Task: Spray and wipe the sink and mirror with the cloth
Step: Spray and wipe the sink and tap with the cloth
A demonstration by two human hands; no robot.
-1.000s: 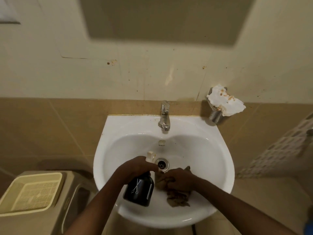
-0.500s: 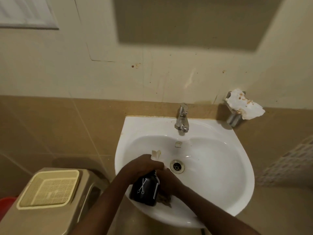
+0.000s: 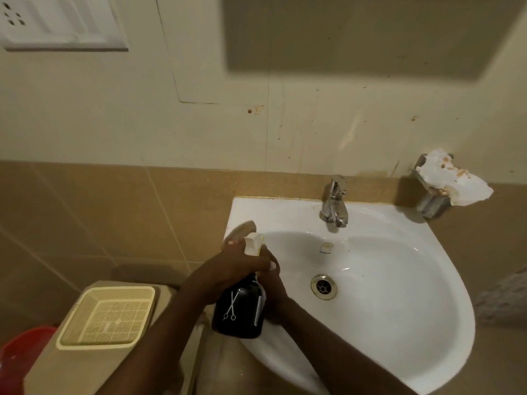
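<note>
The white sink (image 3: 399, 280) is fixed to the wall at the right. My left hand (image 3: 236, 266) grips the neck of a black spray bottle (image 3: 239, 312) with a cream nozzle, over the basin's left rim, one finger stretched out and blurred. My right hand (image 3: 272, 292) lies on the basin's left inner wall, just behind the bottle. The brown cloth under it is hidden by the bottle and hand. A dark rectangular patch (image 3: 370, 32) on the wall above is cut by the frame's top edge; I cannot tell if it is the mirror.
A chrome tap (image 3: 335, 201) stands at the sink's back, the drain (image 3: 323, 287) in the bowl. A wall holder with crumpled stained paper (image 3: 453, 181) hangs at the right. A cream basket (image 3: 108, 317) sits on a beige stool at the left, a red tub (image 3: 20, 354) beside it. A switch plate (image 3: 62, 21) is at the upper left.
Both hands have slid from the basin's front middle to its left side, the right hand and cloth passing behind the bottle. The view has swung left, so the sink sits further right.
</note>
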